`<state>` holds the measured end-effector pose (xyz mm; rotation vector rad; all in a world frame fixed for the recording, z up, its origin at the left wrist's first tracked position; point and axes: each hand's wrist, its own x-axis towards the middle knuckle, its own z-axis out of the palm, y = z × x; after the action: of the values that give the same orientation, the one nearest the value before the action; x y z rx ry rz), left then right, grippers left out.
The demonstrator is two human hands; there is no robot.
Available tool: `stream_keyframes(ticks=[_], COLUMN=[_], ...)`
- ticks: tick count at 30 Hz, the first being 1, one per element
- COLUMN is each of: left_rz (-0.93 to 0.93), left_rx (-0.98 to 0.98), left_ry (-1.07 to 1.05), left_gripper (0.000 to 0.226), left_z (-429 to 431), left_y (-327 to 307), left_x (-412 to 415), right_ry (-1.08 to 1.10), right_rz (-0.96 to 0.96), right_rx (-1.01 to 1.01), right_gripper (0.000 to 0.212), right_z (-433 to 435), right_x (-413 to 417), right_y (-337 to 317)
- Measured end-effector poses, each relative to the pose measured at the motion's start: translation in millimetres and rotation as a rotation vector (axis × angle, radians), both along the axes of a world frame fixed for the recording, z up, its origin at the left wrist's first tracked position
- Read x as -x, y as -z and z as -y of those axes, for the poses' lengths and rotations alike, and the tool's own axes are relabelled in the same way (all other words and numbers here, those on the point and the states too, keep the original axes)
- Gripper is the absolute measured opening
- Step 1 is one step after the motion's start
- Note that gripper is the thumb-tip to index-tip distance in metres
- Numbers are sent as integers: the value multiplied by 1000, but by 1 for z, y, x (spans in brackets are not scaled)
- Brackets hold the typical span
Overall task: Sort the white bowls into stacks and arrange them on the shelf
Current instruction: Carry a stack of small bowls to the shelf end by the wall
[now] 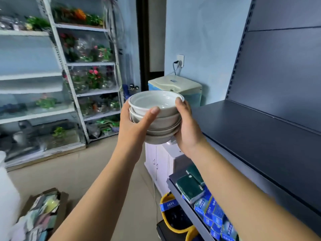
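Observation:
A stack of several white bowls (157,108) with thin dark rims is held in the air at the middle of the view, just left of the dark grey shelf (251,133). My left hand (137,122) grips the stack's left side, thumb across the front. On the right side my right hand (186,126) clasps it, thumb on the top bowl's rim. The stack hangs beside the shelf's left end, not touching it. The shelf surface is bare.
A lower shelf (182,202) holds blue and green boxes. A white cabinet (158,164) and a small white appliance (175,84) stand behind the bowls. White racks of plants (90,75) line the left wall. An open cardboard box (43,211) sits on the floor.

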<state>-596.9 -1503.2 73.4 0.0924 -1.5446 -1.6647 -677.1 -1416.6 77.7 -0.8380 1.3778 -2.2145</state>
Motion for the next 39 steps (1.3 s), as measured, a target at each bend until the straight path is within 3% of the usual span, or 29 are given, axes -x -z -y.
stream_keyframes(ticks=[5,10,13,16,19,21,23,26,31,36,39], left_rz=[22,92,126,151,174,189,203,233,235,219,164], left_rx=[11,13,57,67,115,131,168,209,252,263,295], left_ry=[96,182,218,284,370,455,560,688,837,954,998], left_gripper=[86,83,87,91,80,81,86,73,82,73,83], left_z=[24,40,46,49,49,45,39,28,14,12,15], left_y=[4,4,5,9,13,14,14,14,19,31,39], left_x=[88,178,222,257,290,310,329,357,393,412,417], right_ry=[120,286,368,428,520,598,703,840,994,1072,1092], right_rz=[-20,-44,-18,6,27,46,54,67,61,56,30], right_rx=[-67,-108,-96,-97,-104,-121,-112,-79,-155,-200,-263], right_gripper=[74,53,61,54,53,53,38,19,21,16,32], right_z=[18,27,34,33,28,21,11,-4,-18,-17,-15], right_x=[81,161,202,230,253,265,274,279,285,283,281], right_y=[-3,-4,3,7,13,16,16,14,15,24,27])
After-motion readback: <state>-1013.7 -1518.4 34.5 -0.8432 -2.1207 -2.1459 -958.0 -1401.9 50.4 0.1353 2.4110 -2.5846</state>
